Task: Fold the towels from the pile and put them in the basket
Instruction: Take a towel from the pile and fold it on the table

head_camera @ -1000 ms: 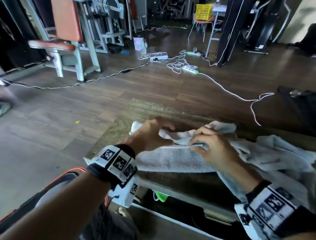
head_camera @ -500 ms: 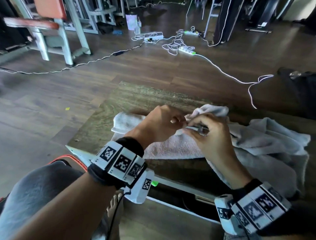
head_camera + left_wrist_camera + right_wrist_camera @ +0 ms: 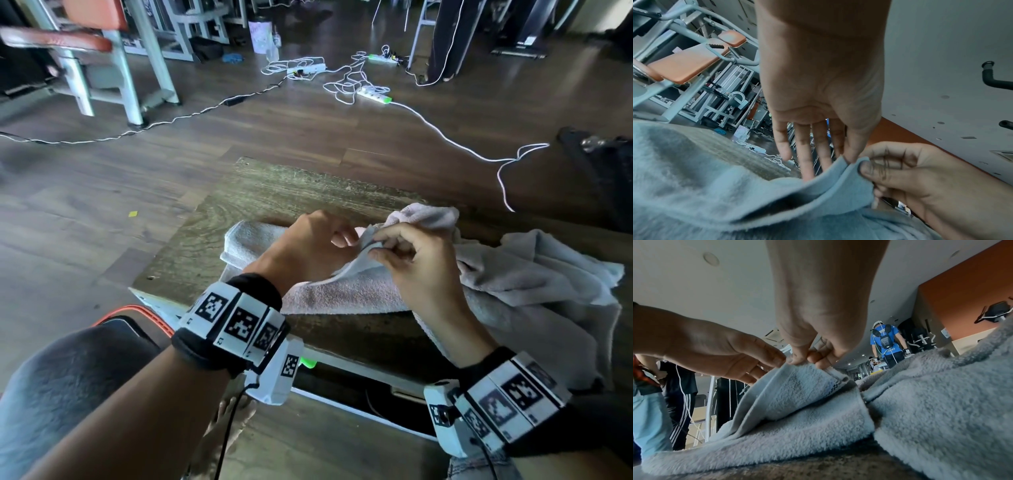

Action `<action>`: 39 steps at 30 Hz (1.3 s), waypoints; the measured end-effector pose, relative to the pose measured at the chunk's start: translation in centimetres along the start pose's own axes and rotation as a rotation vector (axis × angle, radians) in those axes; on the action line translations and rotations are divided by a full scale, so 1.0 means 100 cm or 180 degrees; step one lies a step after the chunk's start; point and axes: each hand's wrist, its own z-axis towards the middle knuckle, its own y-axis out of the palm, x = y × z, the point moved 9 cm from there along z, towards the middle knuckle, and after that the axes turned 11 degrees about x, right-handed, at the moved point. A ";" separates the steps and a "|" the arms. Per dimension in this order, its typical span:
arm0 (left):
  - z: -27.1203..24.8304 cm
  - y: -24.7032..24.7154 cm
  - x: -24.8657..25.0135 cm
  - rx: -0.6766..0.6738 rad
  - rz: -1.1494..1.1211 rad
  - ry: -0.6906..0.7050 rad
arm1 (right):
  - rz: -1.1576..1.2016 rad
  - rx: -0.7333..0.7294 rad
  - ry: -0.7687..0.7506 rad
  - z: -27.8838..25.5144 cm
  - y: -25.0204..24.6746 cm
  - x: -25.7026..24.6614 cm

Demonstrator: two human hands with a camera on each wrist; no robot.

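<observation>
A grey towel lies part-folded on the wooden table, near its front edge. My right hand pinches a raised corner of it between thumb and fingertips, shown close in the right wrist view. My left hand meets it there and pinches the same edge with thumb and forefinger, the other fingers straight. The rest of the towel sags below both hands. A rumpled pile of grey towels lies to the right and hangs over the table's front. No basket is in view.
White cables and power strips trail over the wooden floor beyond the table. A gym bench with orange pads stands far left. A dark bag sits at the right. A person in a blue shirt stands in the background.
My left hand left the flat towel and came right to meet my right hand. Both now hold the corner lifted off the table. The head view has tilted downward.
</observation>
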 end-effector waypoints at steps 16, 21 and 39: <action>-0.001 0.002 0.013 0.0490 -0.0038 0.0387 | 0.0243 0.0161 -0.0122 0.002 -0.007 -0.004; -0.003 0.006 0.016 0.0295 -0.0104 0.0494 | 0.0269 0.0202 -0.0221 0.002 -0.008 -0.006; -0.001 0.006 0.008 0.0281 -0.0436 0.0298 | 0.0316 0.0187 -0.0046 0.000 -0.004 0.002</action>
